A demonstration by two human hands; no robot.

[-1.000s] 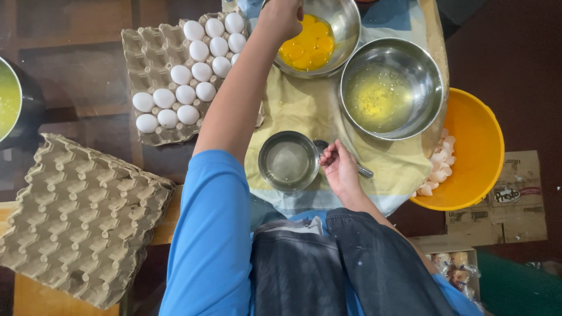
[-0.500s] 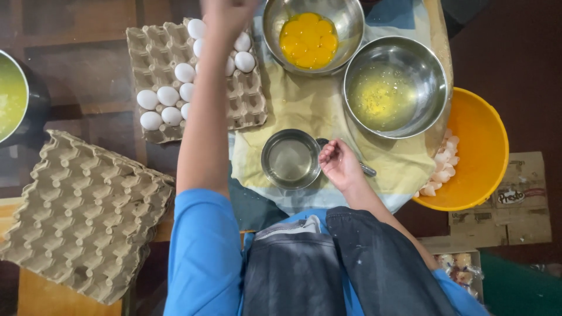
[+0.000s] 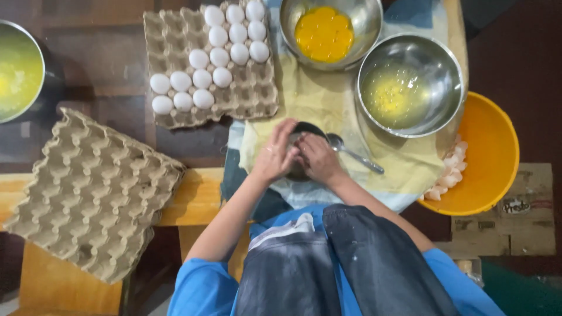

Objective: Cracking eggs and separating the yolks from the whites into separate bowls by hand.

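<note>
— While both hands meet over the small metal bowl (image 3: 304,153), what does each one hold?

— From above it is hard to say. The left hand (image 3: 274,153) and the right hand (image 3: 319,159) are pressed together, fingers curled inward over the bowl's middle, and they seem to close on an egg between them, though the egg itself is hidden by the fingers. I cannot tell how tight the hold is.

— Where does that bowl sit?

— On the yellow cloth (image 3: 319,105), close to the person's lap. A spoon (image 3: 354,153) lies just beside the right hand, its bowl end near the small bowl's rim and its handle pointing away to the right.

— And around it?

— Beyond the hands, a steel bowl of yolks (image 3: 328,29) stands at the far edge of the cloth, and a larger steel bowl of clear egg white (image 3: 410,85) stands to its right. An orange basin (image 3: 480,155) with broken eggshells (image 3: 451,172) sits partly under that larger bowl's edge. To the left, a cardboard egg tray (image 3: 252,96) holds white eggs (image 3: 202,79) in its upper-left part. A stack of empty egg trays (image 3: 93,193) lies nearer, at an angle. A pot of yellowish liquid (image 3: 17,70) shows at the far left edge.
</note>
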